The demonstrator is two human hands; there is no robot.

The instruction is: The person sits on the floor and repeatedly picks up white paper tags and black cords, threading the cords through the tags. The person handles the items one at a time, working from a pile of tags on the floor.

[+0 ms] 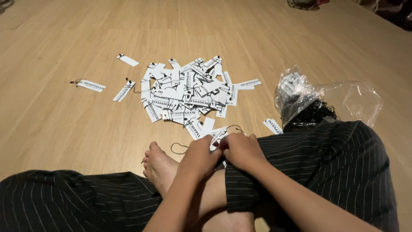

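I sit cross-legged on a wooden floor. My left hand (198, 155) and my right hand (241, 150) meet in front of my knees, both pinching one white paper tag (218, 135). A thin black string (234, 127) loops out from the tag beyond my fingers. Another black string (178, 148) lies on the floor beside my bare foot (159, 165). Just beyond my hands lies a big heap of white printed tags (189, 92).
Loose tags lie left of the heap (90, 85), (124, 91), (128, 60). A clear plastic bag (300, 96) with black strings rests by my right knee, one tag (272, 125) beside it. Dark items sit at the far floor edge (307, 4).
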